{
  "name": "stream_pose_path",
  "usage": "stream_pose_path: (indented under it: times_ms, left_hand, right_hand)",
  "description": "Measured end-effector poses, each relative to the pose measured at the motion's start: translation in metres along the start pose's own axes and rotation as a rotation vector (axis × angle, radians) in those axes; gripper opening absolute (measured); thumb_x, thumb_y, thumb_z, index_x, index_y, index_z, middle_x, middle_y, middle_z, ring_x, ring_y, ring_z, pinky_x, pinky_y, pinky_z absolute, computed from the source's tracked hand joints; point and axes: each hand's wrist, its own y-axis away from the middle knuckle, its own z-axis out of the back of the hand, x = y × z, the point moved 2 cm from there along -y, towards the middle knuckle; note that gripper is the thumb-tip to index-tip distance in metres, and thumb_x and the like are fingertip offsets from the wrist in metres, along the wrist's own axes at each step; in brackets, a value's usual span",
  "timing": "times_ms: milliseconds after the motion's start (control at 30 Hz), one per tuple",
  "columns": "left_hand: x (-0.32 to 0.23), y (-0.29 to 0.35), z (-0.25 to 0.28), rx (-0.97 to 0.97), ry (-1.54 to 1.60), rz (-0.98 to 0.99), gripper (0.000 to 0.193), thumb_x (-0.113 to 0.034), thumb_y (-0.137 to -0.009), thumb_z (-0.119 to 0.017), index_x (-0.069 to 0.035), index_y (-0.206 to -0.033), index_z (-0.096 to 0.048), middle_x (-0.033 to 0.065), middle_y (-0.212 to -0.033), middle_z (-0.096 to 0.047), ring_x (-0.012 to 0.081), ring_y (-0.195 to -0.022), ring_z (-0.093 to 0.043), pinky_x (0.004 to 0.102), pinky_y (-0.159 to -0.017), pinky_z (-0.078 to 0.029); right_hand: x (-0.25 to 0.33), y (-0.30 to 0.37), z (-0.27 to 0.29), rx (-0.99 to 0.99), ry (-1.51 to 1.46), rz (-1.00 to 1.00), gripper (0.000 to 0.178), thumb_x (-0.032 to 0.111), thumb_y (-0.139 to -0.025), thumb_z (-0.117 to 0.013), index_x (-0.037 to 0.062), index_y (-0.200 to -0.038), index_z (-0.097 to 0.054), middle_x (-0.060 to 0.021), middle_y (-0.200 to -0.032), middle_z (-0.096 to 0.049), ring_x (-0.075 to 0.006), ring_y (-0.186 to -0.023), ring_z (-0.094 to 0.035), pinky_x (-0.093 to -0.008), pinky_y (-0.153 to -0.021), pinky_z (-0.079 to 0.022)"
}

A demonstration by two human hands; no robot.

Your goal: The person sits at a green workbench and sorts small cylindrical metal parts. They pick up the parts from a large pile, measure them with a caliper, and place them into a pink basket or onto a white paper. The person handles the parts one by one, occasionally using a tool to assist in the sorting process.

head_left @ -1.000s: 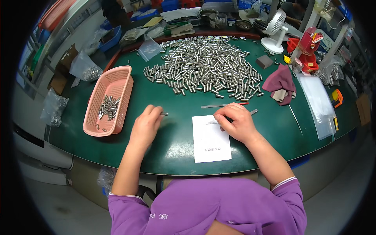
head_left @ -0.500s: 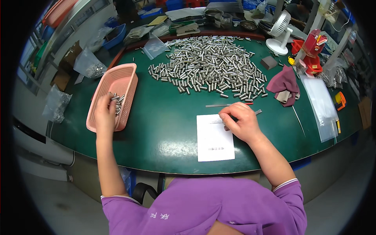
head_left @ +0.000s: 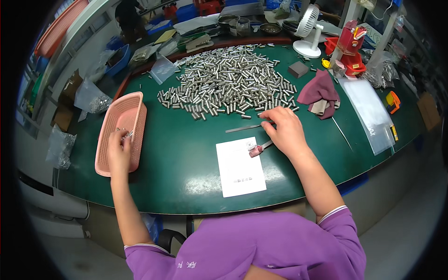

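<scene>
On the left of the green table stands a pink plastic basket [head_left: 141, 122] with a few short metal pins [head_left: 122, 130] in it. My left hand [head_left: 119, 151] reaches into it, its fingers curled round some of these pins; how many is hidden. A large heap of shiny metal pins [head_left: 228, 79] covers the far middle of the table. At its near edge is my right hand [head_left: 285, 128], thumb and forefinger apart, with nothing seen between them. Below its palm lies a tool with a wrapped, reddish end [head_left: 256, 150], partly over a white printed sheet [head_left: 241, 172]. A thin metal strip [head_left: 242, 129] lies by my right thumb.
Right of the heap are a dark grey block [head_left: 298, 69], a maroon cloth [head_left: 319, 93], a thin rod [head_left: 342, 133] and clear plastic bags [head_left: 366, 114]. A white fan [head_left: 308, 32] stands behind. Bags of pins [head_left: 93, 98] sit beyond the basket.
The view has shifted, so the table things sit further left. My right hand has moved toward the heap and its fingers have spread, uncovering the wrapped tool end. My left hand stays in the basket.
</scene>
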Motion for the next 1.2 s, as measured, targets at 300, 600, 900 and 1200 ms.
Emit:
stream_pose_path:
  times_ms: [300, 600, 900, 1200]
  left_hand:
    - [-0.158, 0.035, -0.111, 0.484, 0.307, -0.309, 0.028, -0.006, -0.082, -0.07, -0.005, -0.11, -0.066, 0.0111, -0.121, -0.06, 0.0321, -0.113, -0.058, 0.039, -0.095, -0.049]
    - [-0.124, 0.011, -0.123, 0.265, 0.207, -0.287, 0.059, 0.0, -0.076, -0.073, -0.005, -0.132, -0.054, 0.0146, -0.129, -0.056, 0.0357, -0.12, -0.052, 0.0423, -0.102, -0.044]
    - [-0.136, 0.001, -0.155, 0.354, 0.293, -0.257, 0.069, 0.003, -0.076, -0.07, -0.005, -0.14, -0.047, 0.0165, -0.126, -0.06, 0.0355, -0.119, -0.052, 0.0423, -0.102, -0.044]
    - [-0.153, 0.024, -0.145, 0.282, 0.282, -0.323, 0.056, 0.002, -0.074, -0.071, -0.004, -0.128, -0.058, 0.0117, -0.122, -0.06, 0.0323, -0.118, -0.052, 0.0425, -0.101, -0.044]
  right_hand:
    - [-0.021, -0.002, -0.019, 0.059, 0.181, 0.126, 0.009, 0.015, -0.075, -0.073, 0.0104, -0.076, -0.066, -0.0042, -0.091, -0.058, -0.0267, -0.096, -0.055, -0.0412, -0.085, -0.043]
    - [-0.029, 0.038, 0.105, -0.224, 0.364, -0.177, 0.012, 0.008, -0.082, -0.07, 0.0056, -0.086, -0.059, -0.0111, -0.085, -0.063, -0.0337, -0.084, -0.06, -0.0446, -0.075, -0.049]
    - [-0.049, 0.071, 0.102, -0.089, 0.407, -0.29, 0.02, 0.006, -0.076, -0.075, 0.0061, -0.093, -0.066, -0.0113, -0.092, -0.065, -0.0341, -0.091, -0.061, -0.0446, -0.08, -0.05]
    - [0.022, -0.019, -0.009, 0.17, 0.237, 0.12, 0.019, 0.015, -0.078, -0.073, 0.0079, -0.095, -0.071, -0.0092, -0.091, -0.065, -0.0305, -0.094, -0.063, -0.0425, -0.084, -0.051]
